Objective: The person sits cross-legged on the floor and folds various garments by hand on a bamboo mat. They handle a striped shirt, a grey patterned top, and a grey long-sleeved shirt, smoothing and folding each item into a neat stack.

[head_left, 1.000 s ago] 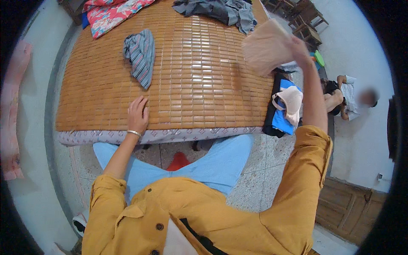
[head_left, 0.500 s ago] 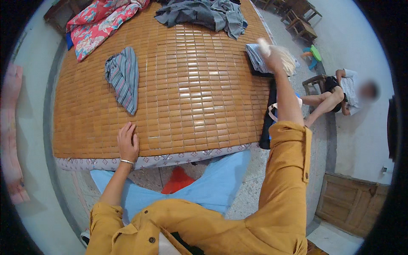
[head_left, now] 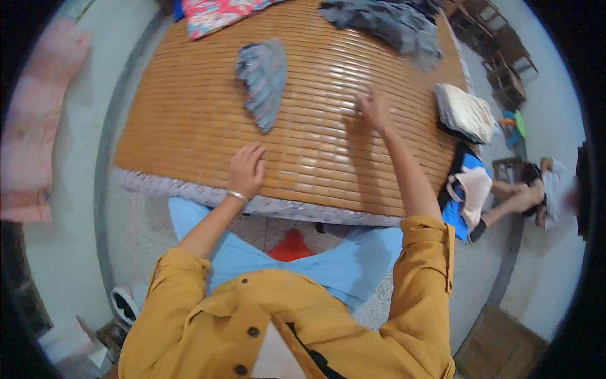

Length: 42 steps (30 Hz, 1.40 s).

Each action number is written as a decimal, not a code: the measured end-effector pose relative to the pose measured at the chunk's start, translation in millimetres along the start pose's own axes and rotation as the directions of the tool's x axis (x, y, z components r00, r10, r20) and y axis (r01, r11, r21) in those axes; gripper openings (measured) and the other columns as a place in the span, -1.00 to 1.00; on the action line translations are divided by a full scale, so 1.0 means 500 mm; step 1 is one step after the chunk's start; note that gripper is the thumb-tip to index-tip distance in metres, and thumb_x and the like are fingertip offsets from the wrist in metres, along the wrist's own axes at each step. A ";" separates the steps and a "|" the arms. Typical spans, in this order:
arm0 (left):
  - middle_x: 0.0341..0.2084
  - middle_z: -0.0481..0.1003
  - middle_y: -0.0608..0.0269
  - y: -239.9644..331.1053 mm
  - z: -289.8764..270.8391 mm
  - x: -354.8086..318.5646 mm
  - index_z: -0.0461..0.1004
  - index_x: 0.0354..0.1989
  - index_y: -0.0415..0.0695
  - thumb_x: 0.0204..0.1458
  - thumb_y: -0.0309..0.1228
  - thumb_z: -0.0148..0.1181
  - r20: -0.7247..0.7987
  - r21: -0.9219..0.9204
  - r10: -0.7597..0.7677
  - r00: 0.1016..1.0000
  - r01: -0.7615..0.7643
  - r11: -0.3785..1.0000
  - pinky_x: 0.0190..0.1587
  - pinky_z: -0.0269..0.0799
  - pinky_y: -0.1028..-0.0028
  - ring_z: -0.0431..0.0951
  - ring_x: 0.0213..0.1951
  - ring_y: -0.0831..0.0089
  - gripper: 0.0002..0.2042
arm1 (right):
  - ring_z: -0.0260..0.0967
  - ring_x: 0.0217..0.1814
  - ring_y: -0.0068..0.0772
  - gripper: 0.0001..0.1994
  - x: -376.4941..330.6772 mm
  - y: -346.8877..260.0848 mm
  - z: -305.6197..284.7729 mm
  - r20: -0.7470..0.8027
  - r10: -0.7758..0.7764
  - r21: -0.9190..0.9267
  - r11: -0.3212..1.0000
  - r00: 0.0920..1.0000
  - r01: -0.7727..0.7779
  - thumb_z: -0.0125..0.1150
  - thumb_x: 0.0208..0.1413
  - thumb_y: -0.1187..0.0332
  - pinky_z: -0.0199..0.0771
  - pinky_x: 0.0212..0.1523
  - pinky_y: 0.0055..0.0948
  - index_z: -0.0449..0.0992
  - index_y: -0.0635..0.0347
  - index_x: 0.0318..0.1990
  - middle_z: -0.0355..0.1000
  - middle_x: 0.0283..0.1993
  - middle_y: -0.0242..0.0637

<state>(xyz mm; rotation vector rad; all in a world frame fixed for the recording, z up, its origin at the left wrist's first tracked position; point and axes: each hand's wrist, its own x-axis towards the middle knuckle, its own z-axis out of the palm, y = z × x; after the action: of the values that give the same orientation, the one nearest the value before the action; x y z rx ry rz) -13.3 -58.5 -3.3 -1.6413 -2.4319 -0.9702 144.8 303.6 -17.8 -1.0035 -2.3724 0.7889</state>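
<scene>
My left hand (head_left: 247, 169) lies flat at the near edge of the brown slatted bamboo mat (head_left: 315, 151), holding nothing. Over the middle of the mat, my right hand (head_left: 376, 111) is reaching forward; its fingers are smeared by motion, and I make out nothing in them. A grey striped garment (head_left: 264, 85), loosely bunched, rests on the mat beyond my left hand, apart from both hands. At the bed's right edge sits a stack of folded clothes (head_left: 464, 114), cream on top, with a blue and black garment and a pale pink bra (head_left: 475, 192) nearer to me.
Grey crumpled clothes (head_left: 394, 28) and a red flowered cloth (head_left: 221, 14) lie toward the bed's far side. Another person (head_left: 549, 189) sits on a stool at the right. Wooden chairs (head_left: 505, 76) stand behind, and a red object (head_left: 290, 246) is on the floor below the bed.
My right hand has moved left from the folded stack to above the mat, leaving the stack in place. The whole view has shifted, and my left hand still rests on the mat.
</scene>
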 end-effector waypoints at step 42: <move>-0.59 0.34 0.14 -0.009 -0.052 -0.115 0.43 -0.52 -0.17 -0.30 -0.40 0.28 0.045 -0.196 -0.105 0.993 0.112 0.974 -0.38 0.26 0.26 0.38 -0.45 0.15 -0.81 | 0.21 0.07 -0.20 -0.65 -0.536 -0.287 -0.078 -0.176 0.053 0.337 0.941 0.983 0.010 0.17 -0.04 0.45 0.26 0.02 -0.31 0.39 0.17 -0.04 0.30 -0.01 -0.18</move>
<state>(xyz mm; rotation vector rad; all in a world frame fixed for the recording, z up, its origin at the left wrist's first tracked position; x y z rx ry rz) 0.2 -120.1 -6.0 -1.6067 -2.5448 -1.2477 267.6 33.0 57.7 -0.9142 -1.9872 1.0232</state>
